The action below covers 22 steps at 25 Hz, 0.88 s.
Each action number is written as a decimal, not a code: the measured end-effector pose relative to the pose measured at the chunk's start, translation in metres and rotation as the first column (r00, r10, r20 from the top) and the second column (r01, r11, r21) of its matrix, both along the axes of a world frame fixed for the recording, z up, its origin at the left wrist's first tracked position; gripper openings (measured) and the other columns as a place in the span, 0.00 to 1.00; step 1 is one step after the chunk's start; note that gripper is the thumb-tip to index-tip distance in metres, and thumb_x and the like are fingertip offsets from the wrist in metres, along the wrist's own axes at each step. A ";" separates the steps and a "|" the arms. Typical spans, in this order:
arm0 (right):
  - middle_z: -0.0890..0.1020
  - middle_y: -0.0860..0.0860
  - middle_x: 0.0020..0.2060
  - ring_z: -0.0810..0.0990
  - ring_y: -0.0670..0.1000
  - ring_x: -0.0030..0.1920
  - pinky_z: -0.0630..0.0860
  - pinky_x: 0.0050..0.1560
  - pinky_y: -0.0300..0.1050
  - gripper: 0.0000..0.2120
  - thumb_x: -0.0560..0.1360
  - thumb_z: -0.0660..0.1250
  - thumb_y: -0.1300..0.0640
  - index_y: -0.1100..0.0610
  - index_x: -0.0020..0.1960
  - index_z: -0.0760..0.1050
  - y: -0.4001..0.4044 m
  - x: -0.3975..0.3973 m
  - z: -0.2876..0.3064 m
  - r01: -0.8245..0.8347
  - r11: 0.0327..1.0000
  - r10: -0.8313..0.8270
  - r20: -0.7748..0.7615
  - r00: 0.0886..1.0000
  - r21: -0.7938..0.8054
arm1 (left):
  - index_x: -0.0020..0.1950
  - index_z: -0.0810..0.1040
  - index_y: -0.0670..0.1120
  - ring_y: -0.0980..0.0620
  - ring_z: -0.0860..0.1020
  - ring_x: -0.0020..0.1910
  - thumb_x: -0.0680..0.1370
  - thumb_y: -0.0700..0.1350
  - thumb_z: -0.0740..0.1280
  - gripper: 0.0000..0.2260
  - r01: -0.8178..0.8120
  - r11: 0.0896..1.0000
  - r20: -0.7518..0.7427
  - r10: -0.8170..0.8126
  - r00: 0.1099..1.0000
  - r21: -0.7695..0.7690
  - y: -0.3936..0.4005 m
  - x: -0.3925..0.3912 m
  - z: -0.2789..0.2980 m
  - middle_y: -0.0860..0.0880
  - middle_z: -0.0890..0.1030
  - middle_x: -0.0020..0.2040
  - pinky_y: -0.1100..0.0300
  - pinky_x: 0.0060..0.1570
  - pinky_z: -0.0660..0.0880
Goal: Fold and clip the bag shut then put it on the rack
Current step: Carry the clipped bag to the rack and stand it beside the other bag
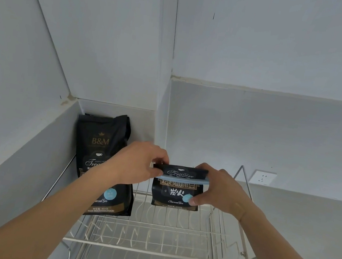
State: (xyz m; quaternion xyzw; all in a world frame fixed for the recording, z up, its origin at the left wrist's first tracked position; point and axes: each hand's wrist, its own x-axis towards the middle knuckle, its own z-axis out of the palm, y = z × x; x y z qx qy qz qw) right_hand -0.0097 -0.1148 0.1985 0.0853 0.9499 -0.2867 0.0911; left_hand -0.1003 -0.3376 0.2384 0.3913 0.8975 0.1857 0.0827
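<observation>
Two bags: tall bag (102, 163) left of clipped bag (176, 188), which we hold upright over rack (158, 238), left hand (138, 164) and right hand (220, 192) gripping its ends.

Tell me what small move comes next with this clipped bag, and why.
Probably lower it onto the wire rack and let go. The folded bag already carries its blue clip, and the left hand and right hand hold it over the rack beside the taller bag.
</observation>
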 end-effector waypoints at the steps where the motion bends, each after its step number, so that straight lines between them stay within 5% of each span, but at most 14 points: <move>1: 0.80 0.48 0.51 0.73 0.51 0.55 0.78 0.54 0.56 0.32 0.58 0.77 0.45 0.39 0.58 0.68 0.000 0.000 0.001 -0.002 1.000 0.002 0.004 1.000 -0.012 | 0.52 0.79 0.55 0.56 0.77 0.49 0.75 0.48 0.70 0.06 0.010 1.000 -0.010 -0.010 1.000 -0.027 -0.001 0.000 0.000 0.57 0.81 0.47 0.51 0.53 0.76; 22: 0.80 0.49 0.49 0.75 0.48 0.53 0.78 0.53 0.54 0.27 0.57 0.76 0.42 0.40 0.54 0.73 0.012 0.002 0.006 0.013 1.000 -0.013 -0.025 1.000 -0.013 | 0.49 0.79 0.53 0.56 0.76 0.47 0.76 0.48 0.69 0.03 -0.008 0.997 -0.014 0.009 1.000 0.071 0.001 0.004 -0.009 0.58 0.78 0.44 0.52 0.51 0.76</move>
